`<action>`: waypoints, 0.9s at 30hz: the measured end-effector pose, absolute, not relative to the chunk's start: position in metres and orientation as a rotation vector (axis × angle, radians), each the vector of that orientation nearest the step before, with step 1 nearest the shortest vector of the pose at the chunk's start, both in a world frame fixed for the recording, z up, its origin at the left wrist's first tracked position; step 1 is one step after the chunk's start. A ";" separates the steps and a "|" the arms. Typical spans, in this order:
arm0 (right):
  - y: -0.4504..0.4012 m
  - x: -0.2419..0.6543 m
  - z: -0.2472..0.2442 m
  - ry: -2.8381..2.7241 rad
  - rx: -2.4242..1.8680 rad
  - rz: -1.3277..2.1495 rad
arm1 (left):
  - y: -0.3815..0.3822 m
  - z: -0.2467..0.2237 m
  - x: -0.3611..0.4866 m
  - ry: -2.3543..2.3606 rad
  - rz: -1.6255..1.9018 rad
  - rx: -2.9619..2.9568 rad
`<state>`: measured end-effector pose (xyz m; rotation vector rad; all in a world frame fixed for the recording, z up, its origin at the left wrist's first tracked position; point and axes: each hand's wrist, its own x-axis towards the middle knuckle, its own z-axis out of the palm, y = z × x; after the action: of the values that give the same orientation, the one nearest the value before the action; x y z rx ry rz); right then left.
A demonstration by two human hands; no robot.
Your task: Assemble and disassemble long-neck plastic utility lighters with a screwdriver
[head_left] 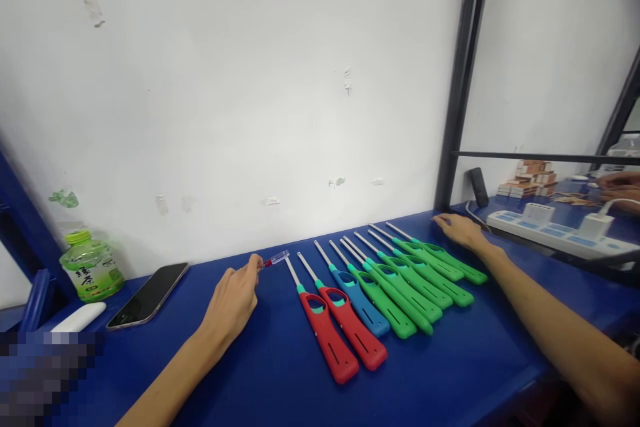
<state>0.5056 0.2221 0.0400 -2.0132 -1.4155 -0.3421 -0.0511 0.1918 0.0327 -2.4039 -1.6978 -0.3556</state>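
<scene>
My left hand (234,297) is pinched on a small screwdriver (277,258) with a clear handle and a red part, whose end lies by the tip of the nearest red lighter (327,337). A row of long-nosed lighters fans out on the blue table: a second red one (354,330), a blue one (361,301) and several green ones (390,307). Beyond the row's right end, my right hand (459,230) rests on the table by the black post, its fingers partly hidden and what they hold, if anything, not visible.
At the left are a green-capped bottle (93,267), a phone (149,295) and a white object (80,317). A power strip (560,233) lies at the right, with stacked boxes (530,179) and a person's hand (620,190) beyond. The wall (250,80) bounds the back.
</scene>
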 end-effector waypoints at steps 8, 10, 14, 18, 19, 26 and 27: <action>0.199 0.407 0.089 -1.745 -1.475 -0.091 | 0.176 0.014 -0.018 -1.189 -0.669 -2.549; 0.183 0.353 0.087 -1.983 -1.262 0.114 | 0.171 0.008 -0.009 -1.075 -0.713 -2.559; 0.152 0.269 0.079 -2.301 -0.915 0.507 | 0.161 0.003 0.001 -0.930 -0.832 -2.540; 0.154 0.262 0.081 -2.133 -0.875 0.637 | 0.154 0.011 0.001 -0.913 -1.051 -2.461; 0.160 0.270 0.082 -2.058 -0.894 0.645 | 0.152 0.014 -0.001 -0.921 -1.099 -2.449; 0.190 0.322 0.079 -1.739 -0.924 0.754 | 0.137 0.028 -0.009 -0.695 -0.757 -2.819; 0.189 0.322 0.079 -1.735 -0.915 0.778 | 0.135 0.030 -0.008 -0.675 -0.683 -2.853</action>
<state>0.3220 0.1892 0.0787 -0.9150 -1.7350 0.7784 -0.0081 0.1346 0.0302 -2.8532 -0.6751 -0.6825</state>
